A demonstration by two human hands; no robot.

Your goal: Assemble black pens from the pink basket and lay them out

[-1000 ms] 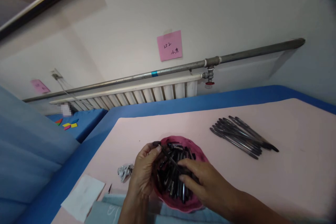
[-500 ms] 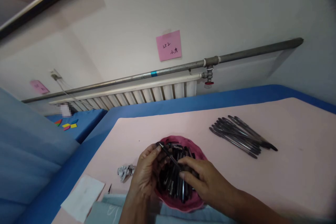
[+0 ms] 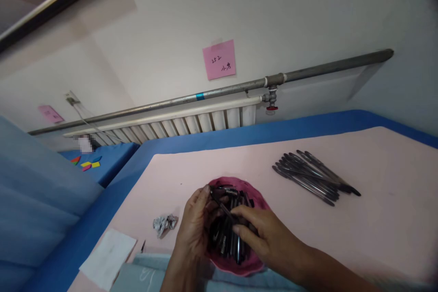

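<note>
Over a pink scalloped bowl [image 3: 255, 191] full of dark pen parts, my right hand [image 3: 258, 232] pinches the barrel of a black pen [image 3: 224, 207]. The pen slants up to the left, its far end at the fingertips of my left hand [image 3: 195, 219]. My left hand is closed around that end, thumb on top. A small dark piece, perhaps a cap, seems to be there, but the fingers partly hide it. The loose parts [image 3: 236, 237] in the bowl look like black barrels and caps.
A pile of black pens [image 3: 308, 175] lies on the pink table sheet [image 3: 386, 219] to the right. To the left are crumpled paper [image 3: 165, 225], a white sheet [image 3: 107, 255] and a small dark pointed piece [image 3: 143, 245]. Light blue cloth [image 3: 147, 273] lies along the near edge.
The silver tip that showed at the pen's far end is now covered by something dark at my left fingers. My left hand has shifted slightly right; my right hand has hardly moved.
</note>
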